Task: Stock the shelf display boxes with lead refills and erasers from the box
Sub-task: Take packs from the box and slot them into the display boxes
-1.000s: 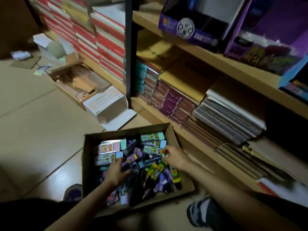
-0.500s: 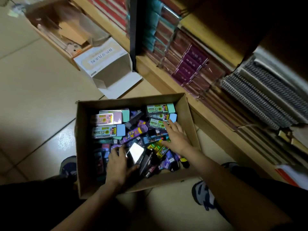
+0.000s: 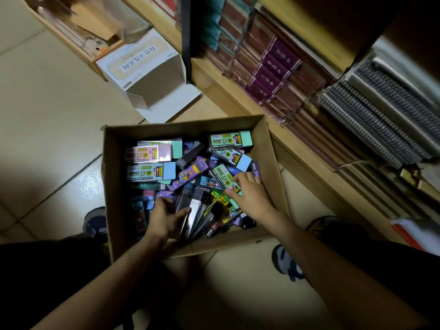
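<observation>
Picking step. Cardboard box [image 3: 181, 126] on floor, full of stock. Left hand [image 3: 166, 217] grip holds dark refill packs [image 3: 192, 208]; right hand [image 3: 252, 198] grip pinches green pack [image 3: 223, 177]. Next: lift both to shelf display.

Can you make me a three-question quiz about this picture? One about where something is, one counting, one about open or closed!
1. Where is the cardboard box?
A) on the floor beside the shelf
B) on a chair
C) on a table

2. How many hands are inside it?
A) none
B) one
C) two

3. The white carton beyond it is:
A) taped shut
B) open
C) crushed flat

Answers: 1 A, the floor shows all around it; 2 C, the left hand grips dark packs and the right hand pinches a green pack; 3 B, its end gapes open.
</observation>
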`<state>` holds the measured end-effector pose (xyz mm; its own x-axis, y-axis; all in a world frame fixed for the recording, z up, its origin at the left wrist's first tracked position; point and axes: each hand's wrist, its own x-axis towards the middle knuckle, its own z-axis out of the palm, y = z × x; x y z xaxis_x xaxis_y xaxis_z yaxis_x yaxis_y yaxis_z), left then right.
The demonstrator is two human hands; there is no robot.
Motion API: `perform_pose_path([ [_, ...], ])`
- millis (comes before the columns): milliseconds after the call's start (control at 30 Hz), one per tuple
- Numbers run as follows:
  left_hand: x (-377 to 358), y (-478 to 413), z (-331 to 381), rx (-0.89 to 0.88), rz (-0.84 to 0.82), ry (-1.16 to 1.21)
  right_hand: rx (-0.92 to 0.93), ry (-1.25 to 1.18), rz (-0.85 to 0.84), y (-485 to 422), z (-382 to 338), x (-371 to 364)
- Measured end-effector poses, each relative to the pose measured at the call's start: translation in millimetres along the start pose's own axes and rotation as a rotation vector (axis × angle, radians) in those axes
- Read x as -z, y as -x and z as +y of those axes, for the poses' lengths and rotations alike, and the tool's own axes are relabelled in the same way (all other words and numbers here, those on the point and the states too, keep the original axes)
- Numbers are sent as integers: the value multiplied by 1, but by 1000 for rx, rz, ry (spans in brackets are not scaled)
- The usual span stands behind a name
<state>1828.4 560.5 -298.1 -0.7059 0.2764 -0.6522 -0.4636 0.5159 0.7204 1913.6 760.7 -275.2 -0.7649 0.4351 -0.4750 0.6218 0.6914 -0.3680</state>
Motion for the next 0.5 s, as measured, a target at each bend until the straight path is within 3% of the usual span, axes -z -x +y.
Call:
perform_pose_path([
  [167, 8, -2, -2, 19, -132, -108, -41, -81, 7, 15, -1, -10],
  [267, 10, -2, -3, -12, -155, -130, -162, -64, 56, 21, -3, -19],
  [400, 1, 4, -9, 105, -289, 82, -274, -156, 18, 14, -8, -15],
  [500, -3, 3, -16, 102, -344, 94, -291, -140, -23, 11, -11, -13],
])
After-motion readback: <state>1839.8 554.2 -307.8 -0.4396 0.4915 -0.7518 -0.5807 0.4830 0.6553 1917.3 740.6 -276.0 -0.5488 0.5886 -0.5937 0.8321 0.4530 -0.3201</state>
